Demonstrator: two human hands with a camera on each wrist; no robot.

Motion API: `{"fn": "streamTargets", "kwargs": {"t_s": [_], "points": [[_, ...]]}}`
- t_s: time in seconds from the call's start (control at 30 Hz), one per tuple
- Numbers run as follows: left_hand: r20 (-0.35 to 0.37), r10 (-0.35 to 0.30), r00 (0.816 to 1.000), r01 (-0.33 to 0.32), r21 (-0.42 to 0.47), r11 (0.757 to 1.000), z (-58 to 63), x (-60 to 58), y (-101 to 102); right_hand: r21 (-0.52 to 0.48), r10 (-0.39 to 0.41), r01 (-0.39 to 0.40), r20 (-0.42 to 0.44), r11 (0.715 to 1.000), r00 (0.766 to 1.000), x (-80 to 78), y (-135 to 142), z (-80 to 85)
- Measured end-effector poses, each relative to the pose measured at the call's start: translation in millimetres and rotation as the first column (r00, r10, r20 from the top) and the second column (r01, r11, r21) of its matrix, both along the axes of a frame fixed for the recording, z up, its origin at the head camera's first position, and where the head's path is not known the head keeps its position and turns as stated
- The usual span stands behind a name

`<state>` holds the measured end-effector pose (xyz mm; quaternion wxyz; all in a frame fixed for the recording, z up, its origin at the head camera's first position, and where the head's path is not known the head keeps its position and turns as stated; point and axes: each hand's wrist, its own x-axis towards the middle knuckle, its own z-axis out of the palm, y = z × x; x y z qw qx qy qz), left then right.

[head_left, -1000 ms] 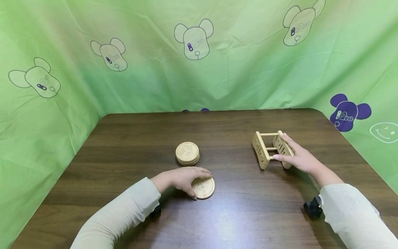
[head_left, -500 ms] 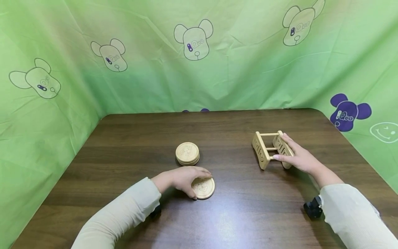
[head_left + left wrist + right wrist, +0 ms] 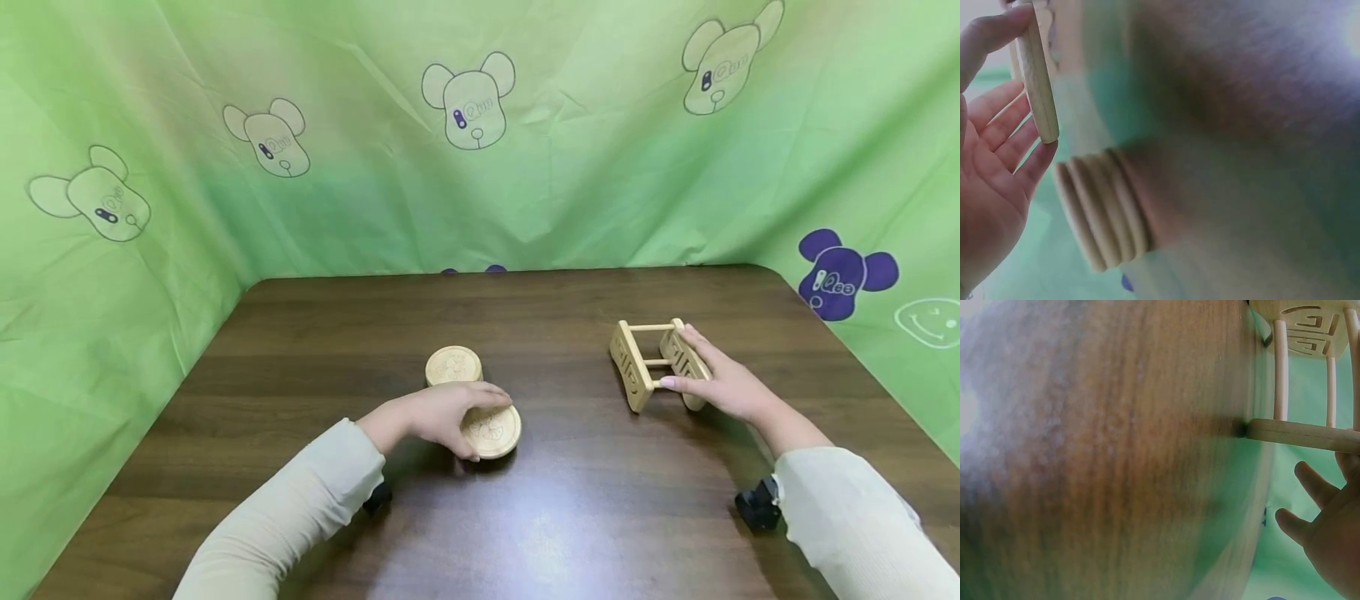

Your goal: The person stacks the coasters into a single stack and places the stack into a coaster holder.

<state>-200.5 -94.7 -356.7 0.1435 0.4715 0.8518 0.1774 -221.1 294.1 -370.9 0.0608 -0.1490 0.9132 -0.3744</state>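
In the head view my left hand pinches a round wooden coaster by its edge, thumb in front and fingers behind. The left wrist view shows this coaster edge-on between thumb and fingers, held off the table. Just behind the hand stands a stack of coasters, partly covered by it; from the side the stack shows several layers. My right hand grips the right panel of a small wooden coaster rack, which has cut-out side panels joined by thin rods. No coaster sits in the rack.
A brown wooden table carries everything. Green printed cloth hangs around its back and sides. Dark wrist cameras sit under both sleeves, the right camera close to the tabletop.
My left hand has raised the coaster from the table and moved slightly away from me, now overlapping the stack's front. The right hand and rack have stayed in place.
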Motion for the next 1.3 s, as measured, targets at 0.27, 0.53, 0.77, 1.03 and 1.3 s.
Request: {"fn": "streamTargets", "kwargs": {"t_s": [0.27, 0.53, 0.77, 1.03, 1.3], "points": [[-0.039, 0.066, 0.997, -0.065, 0.037, 0.997, 12.7, -12.8, -8.9, -0.013, 0.000, 0.000, -0.001, 1.000, 1.000, 0.0, 0.5, -1.1], [-0.036, 0.177, 0.984, -0.173, 0.089, 0.981, 15.4, -34.1, -28.3, -0.027, 0.007, -0.007, 0.003, 1.000, 1.000, -0.5, 0.4, -3.9], [-0.029, 0.257, 0.966, -0.254, 0.071, 0.964, 14.4, -48.9, -41.3, -0.037, 0.005, -0.006, -0.009, 0.999, 1.000, -1.7, 2.4, -5.2], [-0.030, 0.271, 0.962, -0.268, 0.074, 0.961, 9.7, -52.9, -41.4, -0.050, 0.005, -0.005, -0.014, 0.999, 1.000, -1.2, 3.9, -7.9], [-0.021, 0.270, 0.963, -0.269, 0.037, 0.962, 7.9, -52.0, -38.6, -0.018, 0.000, 0.001, 0.008, 1.000, 1.000, -1.4, 2.4, -4.1]]}}
